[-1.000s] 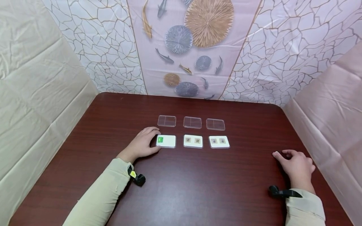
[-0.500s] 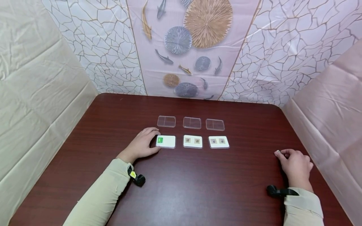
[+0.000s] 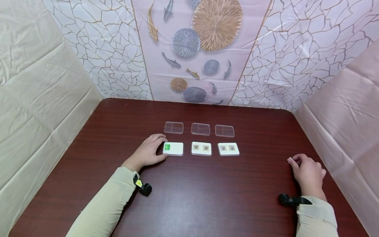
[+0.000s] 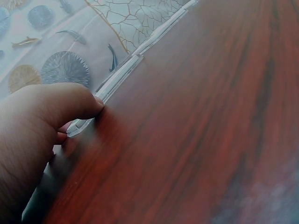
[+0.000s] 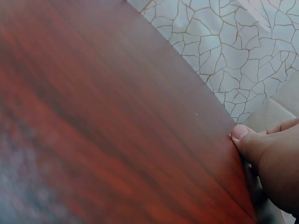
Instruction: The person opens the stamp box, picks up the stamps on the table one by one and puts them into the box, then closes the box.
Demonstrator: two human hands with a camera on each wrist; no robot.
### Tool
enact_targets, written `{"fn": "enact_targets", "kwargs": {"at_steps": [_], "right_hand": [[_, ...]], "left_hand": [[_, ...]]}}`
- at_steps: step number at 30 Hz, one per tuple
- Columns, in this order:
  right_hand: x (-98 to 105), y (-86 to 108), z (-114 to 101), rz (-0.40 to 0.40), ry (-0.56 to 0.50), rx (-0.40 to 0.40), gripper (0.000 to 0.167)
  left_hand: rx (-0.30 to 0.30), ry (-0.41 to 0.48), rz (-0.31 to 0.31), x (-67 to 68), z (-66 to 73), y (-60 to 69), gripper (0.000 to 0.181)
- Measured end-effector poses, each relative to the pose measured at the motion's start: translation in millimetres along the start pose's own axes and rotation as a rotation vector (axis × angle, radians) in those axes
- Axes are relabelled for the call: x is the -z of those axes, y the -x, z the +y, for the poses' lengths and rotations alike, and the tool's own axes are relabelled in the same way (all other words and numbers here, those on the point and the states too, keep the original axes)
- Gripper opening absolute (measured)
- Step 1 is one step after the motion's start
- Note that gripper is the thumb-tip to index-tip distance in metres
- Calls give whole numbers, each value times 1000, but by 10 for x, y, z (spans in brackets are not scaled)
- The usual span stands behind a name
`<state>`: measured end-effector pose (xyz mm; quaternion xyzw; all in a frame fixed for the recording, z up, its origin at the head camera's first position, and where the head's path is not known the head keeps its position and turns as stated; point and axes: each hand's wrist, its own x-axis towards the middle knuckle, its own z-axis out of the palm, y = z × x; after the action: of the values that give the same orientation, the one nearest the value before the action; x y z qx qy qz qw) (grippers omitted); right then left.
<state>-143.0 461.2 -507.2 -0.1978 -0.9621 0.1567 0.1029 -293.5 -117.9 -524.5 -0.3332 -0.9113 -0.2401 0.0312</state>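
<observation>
My left hand [image 3: 148, 149] holds the left end of a clear flat case [image 3: 177, 149], thumb at the near edge and fingers at the far corner. That case has a white insert with one green square [image 3: 167, 147] on its left half. In the left wrist view the thumb [image 4: 77, 100] presses against the case's edge [image 4: 122, 74]. Far to the right, my right hand [image 3: 309, 172] is low over the table, thumb and forefinger close together. A tiny pale piece [image 5: 230, 135] shows at the thumb tip in the right wrist view; its kind is too small to tell.
Two more cases lie to the right: one with two tooth pictures [image 3: 201, 148], one with two round-patterned squares [image 3: 228, 149]. Behind stand three transparent lids in a row, the left lid [image 3: 173, 127], middle lid [image 3: 200, 129] and right lid [image 3: 224, 131]. Cloth walls enclose the brown table [image 3: 189, 197].
My right thumb and forefinger have drawn together, and the right hand has shifted slightly. The left hand stays on its case. The whole head view has drifted a little.
</observation>
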Motion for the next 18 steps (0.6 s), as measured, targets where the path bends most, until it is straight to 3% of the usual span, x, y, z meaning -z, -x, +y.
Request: {"fn": "enact_targets", "kwargs": {"at_steps": [5,12,18], "right_hand": [[-10,4,0,7,-4,7,26],[1,-14,-3,1,36,-50,43],[2,-10,-14,6,42,-39,37]], "left_hand": [[3,4,-2,4,8,0,56],[5,5,-3,10,10,5,56],[4,0,-3,7,4,2,56]]}}
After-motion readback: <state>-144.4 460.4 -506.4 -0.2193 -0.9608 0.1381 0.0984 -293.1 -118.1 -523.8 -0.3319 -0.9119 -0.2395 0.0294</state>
